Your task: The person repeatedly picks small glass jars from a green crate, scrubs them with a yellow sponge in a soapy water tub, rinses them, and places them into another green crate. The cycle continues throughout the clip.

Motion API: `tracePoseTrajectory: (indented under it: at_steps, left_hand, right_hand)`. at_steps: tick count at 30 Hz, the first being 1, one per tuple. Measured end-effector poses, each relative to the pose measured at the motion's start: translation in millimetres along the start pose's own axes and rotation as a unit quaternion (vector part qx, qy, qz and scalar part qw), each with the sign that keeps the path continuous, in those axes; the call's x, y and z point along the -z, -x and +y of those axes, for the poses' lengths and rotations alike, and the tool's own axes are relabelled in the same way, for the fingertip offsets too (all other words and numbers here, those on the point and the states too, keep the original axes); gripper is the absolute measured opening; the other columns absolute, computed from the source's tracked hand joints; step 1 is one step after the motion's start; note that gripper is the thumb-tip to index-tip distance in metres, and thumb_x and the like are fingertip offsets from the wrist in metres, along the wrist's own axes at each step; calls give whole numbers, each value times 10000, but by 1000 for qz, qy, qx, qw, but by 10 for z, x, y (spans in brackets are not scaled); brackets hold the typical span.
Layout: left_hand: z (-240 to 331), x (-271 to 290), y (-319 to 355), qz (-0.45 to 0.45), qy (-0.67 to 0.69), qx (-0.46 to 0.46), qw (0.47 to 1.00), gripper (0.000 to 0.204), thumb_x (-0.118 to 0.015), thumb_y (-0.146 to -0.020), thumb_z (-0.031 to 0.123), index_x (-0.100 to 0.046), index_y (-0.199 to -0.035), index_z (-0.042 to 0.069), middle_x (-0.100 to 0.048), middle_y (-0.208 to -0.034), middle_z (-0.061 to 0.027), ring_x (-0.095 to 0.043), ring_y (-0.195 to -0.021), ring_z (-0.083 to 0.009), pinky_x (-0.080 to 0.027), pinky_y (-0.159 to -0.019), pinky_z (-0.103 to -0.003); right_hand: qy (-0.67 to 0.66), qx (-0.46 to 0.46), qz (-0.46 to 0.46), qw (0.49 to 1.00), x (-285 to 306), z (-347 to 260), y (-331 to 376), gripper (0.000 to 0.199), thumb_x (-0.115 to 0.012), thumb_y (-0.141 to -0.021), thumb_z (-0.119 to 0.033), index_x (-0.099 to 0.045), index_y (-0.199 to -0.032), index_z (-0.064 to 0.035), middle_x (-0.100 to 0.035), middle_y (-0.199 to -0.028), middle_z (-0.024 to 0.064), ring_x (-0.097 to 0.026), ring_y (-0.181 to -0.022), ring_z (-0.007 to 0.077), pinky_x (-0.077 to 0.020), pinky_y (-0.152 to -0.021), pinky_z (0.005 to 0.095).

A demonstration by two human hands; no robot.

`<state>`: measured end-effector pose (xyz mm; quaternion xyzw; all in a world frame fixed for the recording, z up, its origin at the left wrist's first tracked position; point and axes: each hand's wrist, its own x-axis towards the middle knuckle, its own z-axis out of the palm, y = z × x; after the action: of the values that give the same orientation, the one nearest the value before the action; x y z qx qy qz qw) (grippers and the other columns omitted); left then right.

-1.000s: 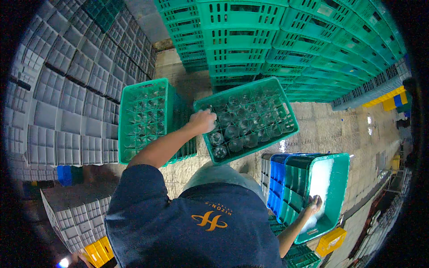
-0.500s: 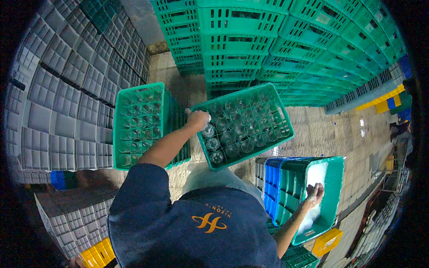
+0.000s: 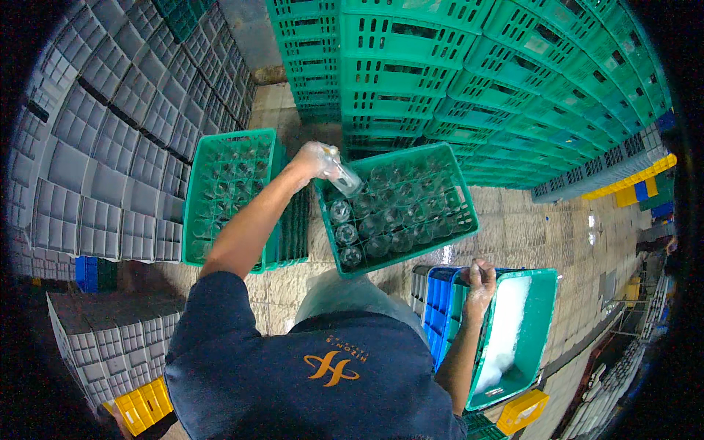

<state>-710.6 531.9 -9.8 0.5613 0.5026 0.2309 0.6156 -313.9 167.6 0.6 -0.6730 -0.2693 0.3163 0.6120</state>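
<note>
My left hand grips a clear drinking glass, tilted over the far left corner of a green divided crate. Suds coat this hand. Clear glasses sit in most of the crate's cells, with several brighter ones, such as one glass, along its left side. My right hand is beside the left rim of a green tub holding white foam. Its fingers are curled together; whatever they hold, if anything, is hidden.
Left of the crate stands another green crate of glasses on a stack. Tall stacks of green crates rise ahead, grey crates at left. A blue crate adjoins the tub; a yellow crate lies beside it. The tiled floor looks wet.
My left hand has lifted up and left from the crate's edge, and the glass now shows in it. My right hand has come out of the foam toward the tub's far left rim.
</note>
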Motion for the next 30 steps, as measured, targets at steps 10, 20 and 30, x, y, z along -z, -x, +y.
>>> tracePoseTrajectory:
  at_steps: [10, 20, 30]
  left_hand:
    - [130, -1462, -241, -137, 497, 2, 857, 369, -784, -797, 59, -619, -1122, 4, -676, -897, -154, -695, -813, -318, -583, -833, -670]
    - [998, -4953, 1157, -530, 77, -34, 844, 330, -744, -797, 24, -662, -1116, 13, -723, -979, -75, -706, -855, -172, -568, -782, -305]
    - [44, -8232, 1863, -539, -145, -44, 829, 325, -607, -989, 176, -569, -1288, 54, -712, -1070, -106, -693, -996, -227, -538, -816, -361]
  right_hand:
    - [-48, -109, -14, 993, 258, -255, 386, 339, -654, -991, -214, -591, -1238, 9, -689, -1047, 126, -691, -898, 219, -574, -815, 361]
    - [-297, -115, -25, 948, 1497, -230, 723, 893, -790, -895, -265, -251, -1577, -57, -593, -1288, 103, -669, -938, 214, -580, -880, 396]
    - [-496, 61, 302, 812, 3326, 319, 1725, 876, -814, -855, -311, -279, -1530, -154, -631, -1079, 127, -696, -849, 258, -613, -728, 427]
